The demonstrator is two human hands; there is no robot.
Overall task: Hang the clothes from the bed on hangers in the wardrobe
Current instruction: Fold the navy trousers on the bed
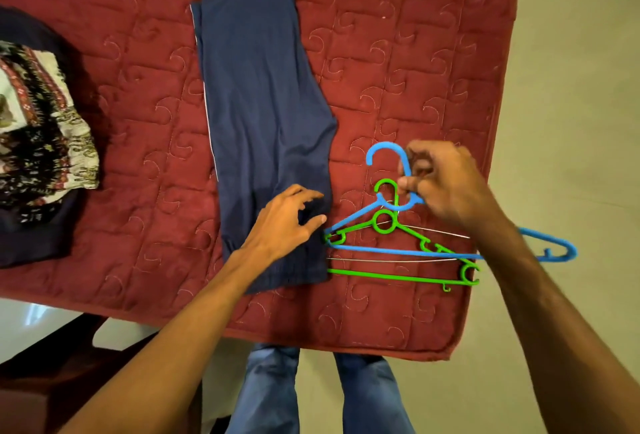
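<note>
Red quilted bedspread [398, 52] is serving as the sorting surface beside a pale floor [571, 87], with a pair of navy trousers [263, 104] lying folded lengthwise down its middle, apparently smoothed out ready for hanging. The person's right hand [446, 187] is pinching the blue hanger [398, 252] at the neck just under its hook, fingers curled round the plastic. It looks to be lifting the hanger clear of the green hanger [384, 276] and a thin wire hanger [381, 260] that are lying tangled beneath it at the corner of the bed. The left hand [284, 222] is resting on the near end of the trousers, fingers loosely bent and gripping nothing. It is probably steadying the cloth close to the hangers so the garment can be fed over the bar. More patterned clothes [38, 122] are waiting in a heap on a dark garment [34, 236] at the far left. The wardrobe is lying out of view, so none of the clothes seen are hanging yet.
</note>
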